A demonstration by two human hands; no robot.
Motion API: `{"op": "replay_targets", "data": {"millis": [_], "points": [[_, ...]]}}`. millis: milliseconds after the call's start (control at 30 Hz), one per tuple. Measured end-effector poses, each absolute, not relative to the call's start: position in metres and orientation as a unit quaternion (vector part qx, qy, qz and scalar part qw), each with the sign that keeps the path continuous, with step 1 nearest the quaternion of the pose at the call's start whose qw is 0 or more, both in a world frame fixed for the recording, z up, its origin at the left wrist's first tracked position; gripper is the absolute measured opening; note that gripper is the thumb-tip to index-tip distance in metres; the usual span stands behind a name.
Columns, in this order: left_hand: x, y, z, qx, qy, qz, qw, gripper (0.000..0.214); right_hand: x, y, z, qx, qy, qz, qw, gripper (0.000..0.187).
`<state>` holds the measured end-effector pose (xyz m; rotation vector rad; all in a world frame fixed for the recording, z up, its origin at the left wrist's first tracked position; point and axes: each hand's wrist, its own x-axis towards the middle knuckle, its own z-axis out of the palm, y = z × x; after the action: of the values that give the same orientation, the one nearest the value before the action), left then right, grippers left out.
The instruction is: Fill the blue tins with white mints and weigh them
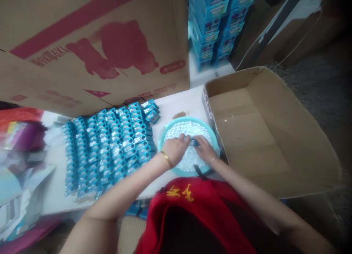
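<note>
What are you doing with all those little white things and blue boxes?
A person's two hands are over a teal bowl full of small white pieces. The left hand and right hand hold one small blue box between them, right above the pieces. To the left, many more blue boxes lie in rows on the white table. An open cardboard box sits to the right, nearly bare inside.

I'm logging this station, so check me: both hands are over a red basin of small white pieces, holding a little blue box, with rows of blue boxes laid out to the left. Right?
Not quite: the basin is turquoise, not red, as the head view shows. The rest holds: both hands, left and right, hold a little blue box over the white pieces, with rows of blue boxes to the left.
</note>
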<state>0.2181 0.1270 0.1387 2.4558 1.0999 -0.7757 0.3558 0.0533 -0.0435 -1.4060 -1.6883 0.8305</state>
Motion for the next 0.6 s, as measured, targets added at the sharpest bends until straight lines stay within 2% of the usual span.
{"op": "replay_targets", "data": {"millis": [100,200,267,367,433,533,600], "points": [[0.221,0.122,0.152,0.868,0.379,-0.279,0.156,0.043,0.355,0.051,-0.047,-0.562,-0.633,0.345,0.406,0.04],[0.203,0.128,0.151,0.859,0.402,-0.245,0.201,0.034,0.359,0.05,-0.047,-0.576,-0.597,0.367,0.421,0.035],[0.186,0.135,0.141,0.852,0.426,-0.16,0.258,0.027,0.361,0.049,-0.043,-0.575,-0.577,0.385,0.434,0.034],[0.168,0.142,0.113,0.837,0.434,-0.008,0.333,0.041,0.359,0.049,-0.033,-0.552,-0.564,0.422,0.446,0.034],[0.164,0.142,0.094,0.833,0.409,0.036,0.371,0.048,0.354,0.049,-0.022,-0.534,-0.564,0.448,0.444,0.034],[0.165,0.14,0.077,0.836,0.367,0.03,0.408,0.033,0.351,0.054,-0.002,-0.505,-0.578,0.468,0.437,0.033],[0.166,0.139,0.074,0.831,0.375,0.038,0.409,0.024,0.362,0.065,0.006,-0.493,-0.599,0.456,0.436,0.039]]}}
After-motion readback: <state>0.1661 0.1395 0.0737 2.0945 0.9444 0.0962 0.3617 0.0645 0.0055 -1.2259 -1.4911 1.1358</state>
